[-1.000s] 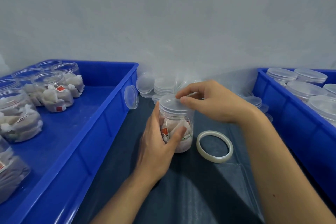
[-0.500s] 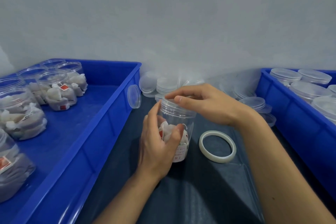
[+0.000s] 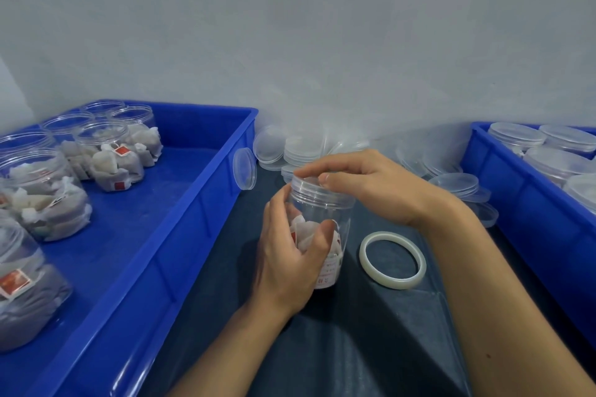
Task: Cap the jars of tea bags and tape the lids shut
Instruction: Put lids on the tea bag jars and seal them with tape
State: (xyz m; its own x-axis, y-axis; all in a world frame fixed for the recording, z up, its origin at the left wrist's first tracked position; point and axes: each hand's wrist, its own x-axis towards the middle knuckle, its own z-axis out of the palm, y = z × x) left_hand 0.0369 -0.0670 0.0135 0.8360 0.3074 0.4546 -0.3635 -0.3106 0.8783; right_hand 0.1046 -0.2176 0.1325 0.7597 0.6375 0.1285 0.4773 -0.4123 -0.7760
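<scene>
Left blue bin [image 3: 180, 235] holds uncapped jars [image 3: 106, 155] of tea bags; red tags, print unreadable. Right blue bin [image 3: 516, 203] holds capped jars [image 3: 516, 137]. Clear jar [image 3: 325, 216] at centre over dark mat [image 3: 371, 348], tilted, tea bags inside; label writing too blurred. Left hand [image 3: 287, 264] grips jar body. Right hand [image 3: 367, 187] pinches lid [image 3: 314, 185]. Tape roll [image 3: 392, 259] just right. Loose lids [image 3: 300, 151] far.
</scene>
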